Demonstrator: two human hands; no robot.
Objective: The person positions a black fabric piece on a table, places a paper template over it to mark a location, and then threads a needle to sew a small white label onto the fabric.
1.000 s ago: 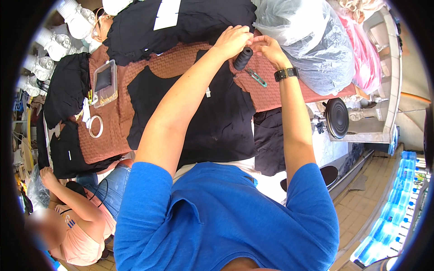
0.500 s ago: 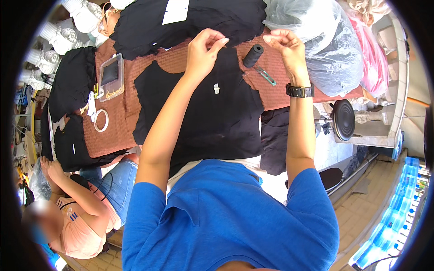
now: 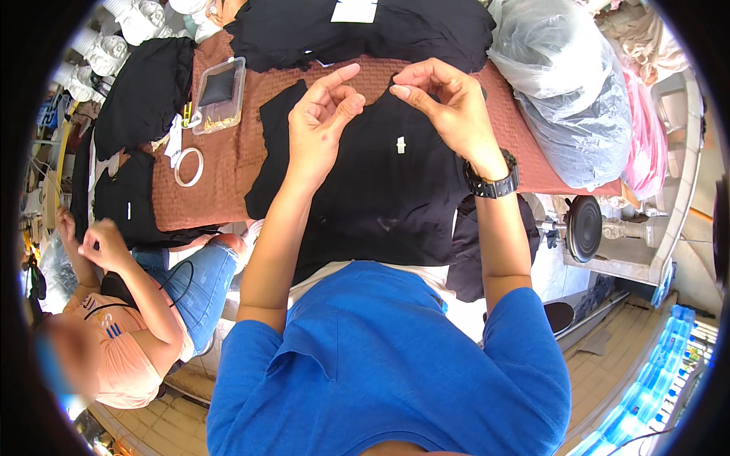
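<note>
A black garment (image 3: 357,205) lies spread in front of me, a small pale tag (image 3: 401,145) on its front. Above its left half is my left hand (image 3: 319,121), thumb and index finger parted with nothing visible between them. My right hand (image 3: 449,110) is closed in a pinch over the garment's upper edge, thumb against index finger. What it pinches, if anything, is too small to make out. The right hand covers the spot where the dark thread spool and green thread snips lay.
Brown cloth (image 3: 228,178) covers the table. To the left are a clear plastic box (image 3: 237,95), a white ring (image 3: 188,167) and black clothes (image 3: 144,91). More black fabric (image 3: 426,38) lies beyond, with plastic bags (image 3: 570,99) on the right. A person (image 3: 144,319) sits at left.
My right hand has moved left, over the garment, closer to my left hand. The left hand's pinch has opened. My view has shifted, so the table appears farther right.
</note>
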